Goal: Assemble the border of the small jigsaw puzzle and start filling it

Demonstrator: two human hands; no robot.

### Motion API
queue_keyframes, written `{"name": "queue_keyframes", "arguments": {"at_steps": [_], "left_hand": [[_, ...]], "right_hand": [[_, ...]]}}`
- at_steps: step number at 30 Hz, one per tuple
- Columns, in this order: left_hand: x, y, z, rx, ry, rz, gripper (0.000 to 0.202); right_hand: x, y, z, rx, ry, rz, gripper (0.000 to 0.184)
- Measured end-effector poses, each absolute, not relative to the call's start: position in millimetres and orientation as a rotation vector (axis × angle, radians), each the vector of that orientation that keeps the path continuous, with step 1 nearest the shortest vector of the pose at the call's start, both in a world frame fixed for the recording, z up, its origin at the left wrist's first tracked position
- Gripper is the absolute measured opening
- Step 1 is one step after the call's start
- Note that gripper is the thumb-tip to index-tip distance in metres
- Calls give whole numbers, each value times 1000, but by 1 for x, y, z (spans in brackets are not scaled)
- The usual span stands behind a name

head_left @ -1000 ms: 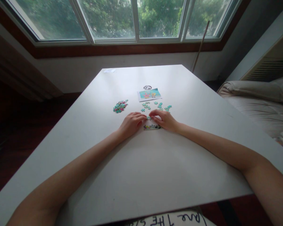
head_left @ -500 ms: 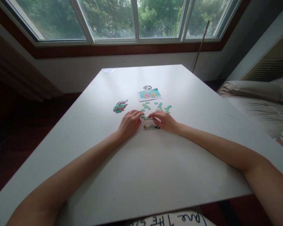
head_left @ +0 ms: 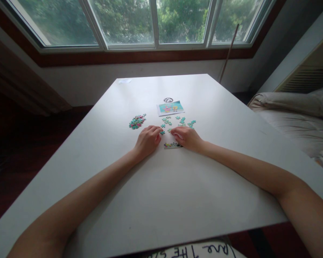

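Observation:
My left hand [head_left: 148, 138] rests on the table with curled fingers, its fingertips pinched at a teal puzzle piece [head_left: 163, 132]. Opposite it, my right hand [head_left: 188, 138] has thumb and fingers drawn together at a pale green puzzle piece [head_left: 169, 130]. Below the fingers lies a joined strip of puzzle [head_left: 171, 146] with a colourful pattern; my right hand covers its right end. Loose green pieces [head_left: 166, 120] lie just beyond the hands, and more teal pieces [head_left: 191, 124] are spread to the right. Some pieces are partly hidden behind my right hand.
A heap of mixed puzzle pieces [head_left: 137, 122] sits left of my hands on the white table [head_left: 150, 200]. Farther back are a picture card [head_left: 170, 108] and a dark round mark [head_left: 168, 100]. A padded sofa [head_left: 285, 111] stands to the right, and a thin stick [head_left: 228, 53] leans by the window.
The row of pieces that lay between my fingertips no longer shows there; a teal piece and a pale green piece are now visible apart at the fingertips. My right fingers have drawn closer together.

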State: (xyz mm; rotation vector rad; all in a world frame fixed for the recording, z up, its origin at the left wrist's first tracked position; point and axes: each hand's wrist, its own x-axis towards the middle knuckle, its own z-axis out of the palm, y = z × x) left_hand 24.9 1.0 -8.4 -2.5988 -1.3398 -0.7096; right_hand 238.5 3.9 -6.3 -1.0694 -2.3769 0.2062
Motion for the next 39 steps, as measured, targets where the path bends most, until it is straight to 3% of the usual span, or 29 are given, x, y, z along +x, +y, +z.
{"name": "queue_keyframes", "arguments": {"at_steps": [30, 39], "left_hand": [[24, 2, -7, -2603, -1317, -662, 21], [22, 3, -10, -2607, -1267, -703, 21]], "right_hand": [[238, 6, -8, -1091, -2370, 159, 22], [238, 6, -8, -1083, -2237, 311, 23]]}}
